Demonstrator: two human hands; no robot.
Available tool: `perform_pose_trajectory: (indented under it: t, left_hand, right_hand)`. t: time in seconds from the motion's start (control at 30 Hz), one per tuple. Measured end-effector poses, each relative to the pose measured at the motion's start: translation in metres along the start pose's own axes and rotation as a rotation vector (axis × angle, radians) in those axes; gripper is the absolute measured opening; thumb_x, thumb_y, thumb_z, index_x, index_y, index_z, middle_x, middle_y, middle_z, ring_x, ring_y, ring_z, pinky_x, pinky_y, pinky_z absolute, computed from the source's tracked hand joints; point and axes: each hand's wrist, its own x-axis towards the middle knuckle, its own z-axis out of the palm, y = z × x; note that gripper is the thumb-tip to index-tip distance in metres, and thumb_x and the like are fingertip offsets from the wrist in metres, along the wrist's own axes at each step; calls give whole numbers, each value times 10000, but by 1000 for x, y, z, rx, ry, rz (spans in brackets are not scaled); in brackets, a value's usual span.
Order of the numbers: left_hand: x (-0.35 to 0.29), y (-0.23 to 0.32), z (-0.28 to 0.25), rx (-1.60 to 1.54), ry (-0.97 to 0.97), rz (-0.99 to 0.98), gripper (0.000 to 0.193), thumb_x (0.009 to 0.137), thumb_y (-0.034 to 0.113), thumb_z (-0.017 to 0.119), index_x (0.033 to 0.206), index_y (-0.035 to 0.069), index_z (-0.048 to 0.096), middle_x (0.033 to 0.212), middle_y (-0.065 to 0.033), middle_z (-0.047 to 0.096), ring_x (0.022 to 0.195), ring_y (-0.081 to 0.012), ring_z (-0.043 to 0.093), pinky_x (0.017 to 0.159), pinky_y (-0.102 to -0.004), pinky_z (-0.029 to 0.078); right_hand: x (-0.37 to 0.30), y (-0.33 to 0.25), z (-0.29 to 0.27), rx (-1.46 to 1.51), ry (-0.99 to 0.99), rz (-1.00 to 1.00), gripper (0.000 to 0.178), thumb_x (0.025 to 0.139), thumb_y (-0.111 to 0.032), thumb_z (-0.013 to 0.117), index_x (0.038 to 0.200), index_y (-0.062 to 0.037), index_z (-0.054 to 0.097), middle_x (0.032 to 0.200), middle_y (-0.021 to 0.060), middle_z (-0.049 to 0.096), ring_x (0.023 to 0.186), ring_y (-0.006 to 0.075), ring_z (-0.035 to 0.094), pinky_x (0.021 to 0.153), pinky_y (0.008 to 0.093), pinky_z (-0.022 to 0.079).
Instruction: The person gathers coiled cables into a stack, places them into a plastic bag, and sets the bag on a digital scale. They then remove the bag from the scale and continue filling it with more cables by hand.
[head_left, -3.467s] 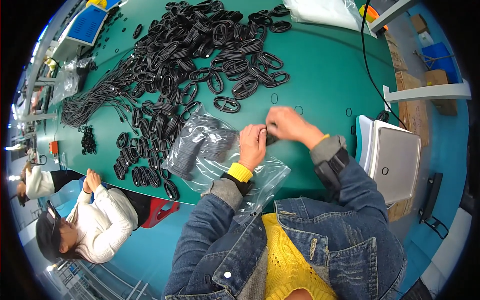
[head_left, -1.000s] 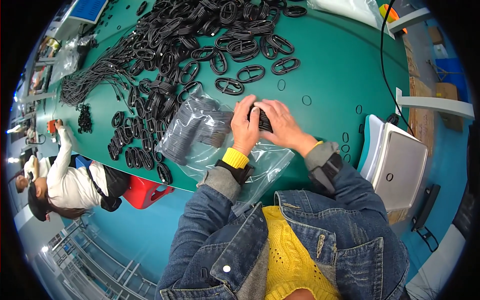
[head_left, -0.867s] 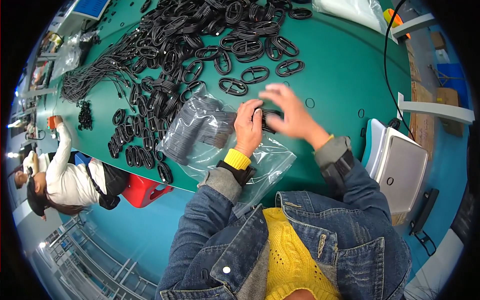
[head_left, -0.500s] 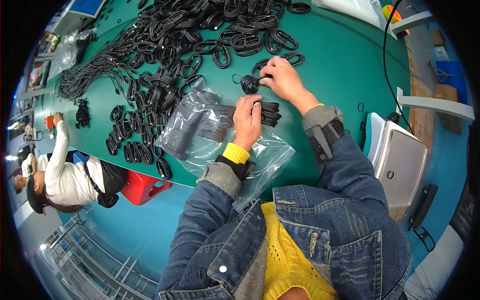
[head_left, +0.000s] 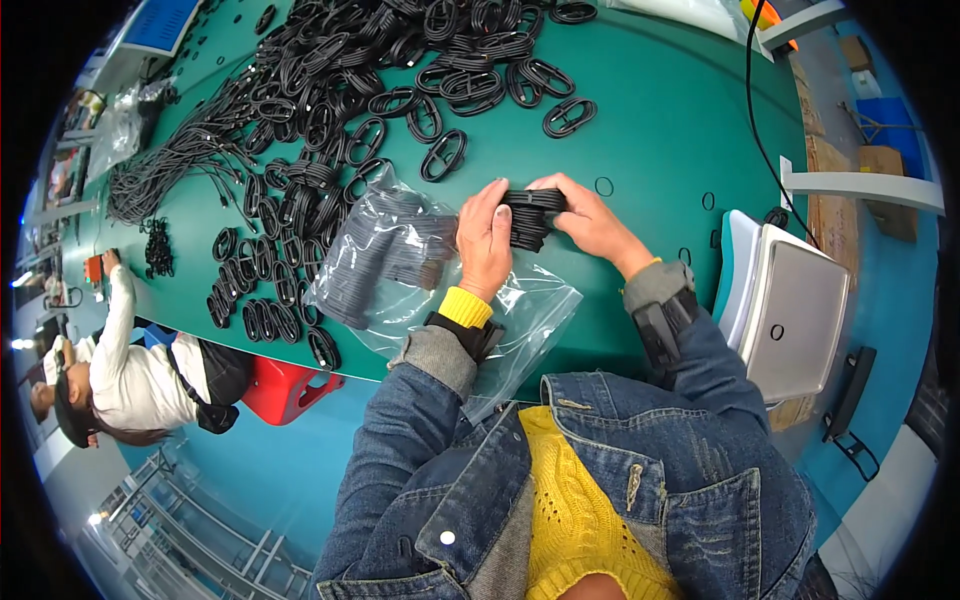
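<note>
Several coiled black cables form a compact stack between my two hands. My left hand is closed on the stack's left end, its thumb toward me. My right hand grips the right end with fingers at the top edge; its fingertips are partly hidden. Beside my left hand lies a clear plastic bag holding rows of coiled cables, its loose end spread toward me. Just beyond my left hand a single cable coil rests on the green table.
A large heap of black cable coils covers the far left, with long loose cables beside it. Small black rings are scattered at right. White trays stand at the right edge. A person in white works at left by a red stool.
My right hand has come down toward me from a separate dark coil it held beyond the stack, and now grips the stack. A coil now lies alone to the left, beyond my left hand.
</note>
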Motion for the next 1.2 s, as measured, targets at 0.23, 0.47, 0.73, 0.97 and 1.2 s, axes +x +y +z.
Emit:
perform_pose_trajectory:
  t: [0.23,0.47,0.73,0.97,1.2]
  left_hand:
    - [1,-3,-2,79,-14,56,297,890,148,470,1150,33,557,1136,-157,564,1056,-322,512,929,-377,379]
    - [0,-2,2,59,-22,22,269,882,146,474,1097,13,565,1110,-158,572,1044,-328,515,924,-375,381]
    - [-2,-6,0,48,-39,-74,318,873,124,471,1163,2,518,1111,-156,576,1025,-333,517,913,-386,383]
    - [-2,-6,2,-38,-3,-74,423,874,115,450,1277,-10,426,1161,-158,562,1058,-313,503,936,-378,360]
    - [1,-8,4,39,-62,-32,425,884,126,434,1291,2,430,1199,-167,540,1088,-305,487,967,-376,328]
  right_hand:
    - [20,-7,-16,-840,-143,-421,358,693,-60,522,1050,-37,516,1126,125,533,1053,307,493,898,404,407]
    - [99,-45,26,-964,117,-373,146,718,-178,626,825,-78,620,951,78,592,919,262,536,732,384,479]
    - [119,-17,21,-868,87,-479,244,712,-149,615,939,-65,643,846,92,611,829,215,589,684,347,498]
    - [31,-7,-20,-162,176,-97,368,684,80,448,1026,4,563,948,75,609,903,136,560,804,269,450]
    - [12,9,-6,-666,246,-255,315,701,77,463,995,3,551,1027,109,600,916,245,586,827,306,455]
